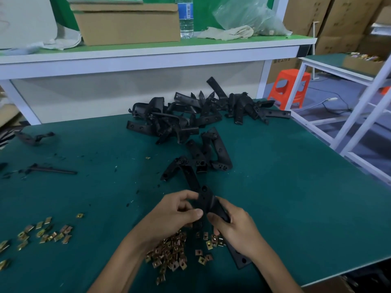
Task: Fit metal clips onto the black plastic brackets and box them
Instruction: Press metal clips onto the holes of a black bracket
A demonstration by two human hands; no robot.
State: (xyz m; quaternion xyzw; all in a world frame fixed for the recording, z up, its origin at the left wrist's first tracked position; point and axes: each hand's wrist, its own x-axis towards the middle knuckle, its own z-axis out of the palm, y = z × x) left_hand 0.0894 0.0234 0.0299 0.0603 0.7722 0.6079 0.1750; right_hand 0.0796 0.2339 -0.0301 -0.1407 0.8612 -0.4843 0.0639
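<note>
1. Closest to us is the clip pile [171, 252], brassy little squares heaped on the green mat [296, 208] right under our wrists. A spare flat bracket [240, 258] lies just beside it under the right forearm. The next clip is a short reach down, so we can skip the scattered clips [46, 231] way off left.

2. Just above the pile, both hands hold the bracket in hand [206, 200] up off the mat. Our right hand [234, 227] has its fingers wrapped round the lower leg. Our left hand [179, 210] is curled in, thumb and fingers pinching at the bracket's near edge. Is there a clip between those fingertips? Honestly can't tell, it's hidden.

3. How we'd do it well, our guess anyway: let the right hand be the vise and keep the bracket steady. Line the clip's open mouth up square with the edge by the hole, then push straight on with the left thumb. Go in crooked and it'll probably jam or ping off.

4. Further out sits a small cluster of brackets [201, 157], then the big heap [190, 115] at the back of the mat. Plenty left, so we're early on.

5. Farthest is a cardboard box [127, 24] up on the shelf next to a water bottle [186, 17]. No idea if that's the one for finished parts.
</note>
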